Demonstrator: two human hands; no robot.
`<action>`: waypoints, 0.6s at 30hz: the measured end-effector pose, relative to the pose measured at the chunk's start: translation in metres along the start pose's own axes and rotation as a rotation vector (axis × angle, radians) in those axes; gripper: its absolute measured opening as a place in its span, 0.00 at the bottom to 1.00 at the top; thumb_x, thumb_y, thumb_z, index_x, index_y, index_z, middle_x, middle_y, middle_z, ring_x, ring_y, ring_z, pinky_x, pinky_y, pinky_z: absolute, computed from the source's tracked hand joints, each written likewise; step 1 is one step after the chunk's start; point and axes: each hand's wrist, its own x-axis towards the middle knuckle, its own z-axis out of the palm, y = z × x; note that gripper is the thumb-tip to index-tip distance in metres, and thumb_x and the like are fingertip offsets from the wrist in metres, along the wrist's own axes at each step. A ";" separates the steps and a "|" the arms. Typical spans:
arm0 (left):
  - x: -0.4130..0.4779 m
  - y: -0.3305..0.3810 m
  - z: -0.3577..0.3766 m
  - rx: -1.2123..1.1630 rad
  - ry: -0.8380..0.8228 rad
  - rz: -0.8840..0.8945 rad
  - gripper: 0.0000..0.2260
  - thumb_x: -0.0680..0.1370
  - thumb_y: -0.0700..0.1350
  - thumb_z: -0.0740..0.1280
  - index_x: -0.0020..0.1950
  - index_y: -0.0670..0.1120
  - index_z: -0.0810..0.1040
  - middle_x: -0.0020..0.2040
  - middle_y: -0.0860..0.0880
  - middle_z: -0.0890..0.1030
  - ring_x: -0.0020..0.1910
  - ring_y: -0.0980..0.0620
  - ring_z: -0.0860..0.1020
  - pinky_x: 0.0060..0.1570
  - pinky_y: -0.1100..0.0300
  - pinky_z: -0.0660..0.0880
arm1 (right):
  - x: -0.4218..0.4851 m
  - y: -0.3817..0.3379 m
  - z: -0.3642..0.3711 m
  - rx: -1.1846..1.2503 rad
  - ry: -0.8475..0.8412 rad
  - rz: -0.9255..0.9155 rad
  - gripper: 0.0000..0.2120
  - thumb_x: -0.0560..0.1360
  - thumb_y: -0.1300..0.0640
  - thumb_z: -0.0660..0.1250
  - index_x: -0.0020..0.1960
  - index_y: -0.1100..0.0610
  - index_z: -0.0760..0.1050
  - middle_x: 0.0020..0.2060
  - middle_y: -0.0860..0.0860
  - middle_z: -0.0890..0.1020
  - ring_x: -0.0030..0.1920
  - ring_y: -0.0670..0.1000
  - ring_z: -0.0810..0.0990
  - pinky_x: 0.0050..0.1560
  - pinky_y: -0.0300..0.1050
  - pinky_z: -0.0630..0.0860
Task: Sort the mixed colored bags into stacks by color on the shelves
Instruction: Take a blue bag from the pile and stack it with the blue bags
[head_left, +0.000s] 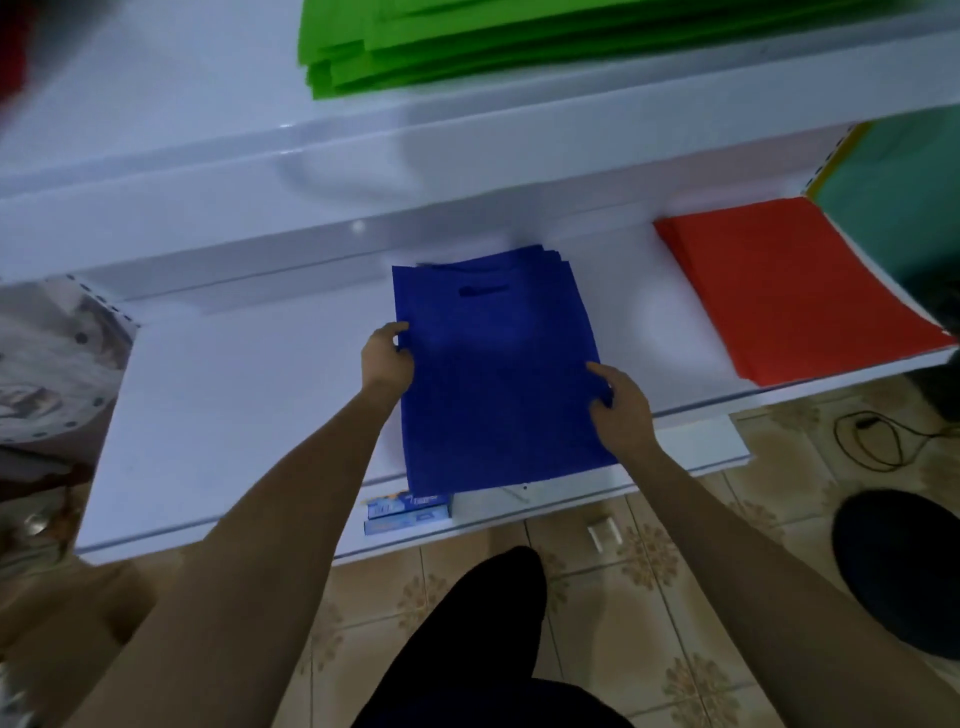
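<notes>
A stack of blue bags (493, 364) lies in the middle of the white lower shelf (234, 415), its near edge hanging slightly over the shelf front. My left hand (387, 358) pinches the stack's left edge. My right hand (621, 405) grips the right edge, thumb on top. To the right on the same shelf lies an orange-red stack (795, 291). A green stack (467, 41) sits on the upper shelf (208, 130).
A teal sheet (904, 192) stands at the far right beyond the shelf upright. Small blue boxes (408, 512) sit on a lower ledge under the blue stack. Tiled floor, a black cable (878, 441) and a dark round object (904, 566) lie below right.
</notes>
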 end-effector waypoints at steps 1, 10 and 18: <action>0.012 0.000 0.004 0.003 -0.008 0.000 0.21 0.77 0.31 0.54 0.69 0.43 0.68 0.67 0.41 0.71 0.61 0.40 0.74 0.59 0.51 0.74 | 0.012 0.002 0.005 -0.015 0.001 -0.004 0.22 0.77 0.69 0.55 0.70 0.59 0.64 0.68 0.57 0.68 0.62 0.57 0.71 0.60 0.44 0.68; 0.028 -0.012 0.018 0.189 -0.178 0.017 0.19 0.80 0.37 0.57 0.71 0.40 0.65 0.72 0.42 0.63 0.70 0.43 0.64 0.65 0.57 0.65 | 0.022 0.017 0.021 -0.210 -0.009 0.070 0.21 0.79 0.61 0.57 0.72 0.59 0.62 0.72 0.61 0.60 0.70 0.63 0.60 0.68 0.52 0.62; -0.056 -0.006 -0.016 0.207 -0.147 0.041 0.20 0.79 0.39 0.57 0.71 0.44 0.66 0.71 0.44 0.67 0.66 0.44 0.70 0.61 0.56 0.70 | -0.057 -0.007 -0.002 -0.214 -0.158 -0.034 0.24 0.79 0.61 0.58 0.73 0.60 0.58 0.69 0.60 0.64 0.69 0.61 0.63 0.68 0.52 0.63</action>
